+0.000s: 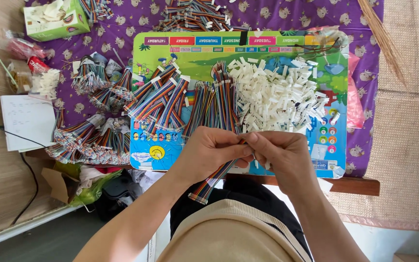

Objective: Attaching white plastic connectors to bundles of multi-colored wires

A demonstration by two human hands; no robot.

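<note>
My left hand (pixel 209 153) grips a rainbow ribbon cable (pixel 214 179) whose free end hangs down toward my lap. My right hand (pixel 280 153) meets it fingertip to fingertip at the cable's upper end, pinching something small and white there, a connector as far as I can tell. Both hands hover over the near edge of a colourful children's board (pixel 170 56). On the board lie a heap of white plastic connectors (pixel 277 92) and bunches of rainbow cables (pixel 214 104).
More cable bundles (pixel 93 138) lie left on the purple cloth (pixel 287 14), others at the top (pixel 190 17). A green tissue box (pixel 54 19), snack packets (pixel 23 51) and a white notepad (pixel 25 121) sit far left. A broom (pixel 384 39) lies right.
</note>
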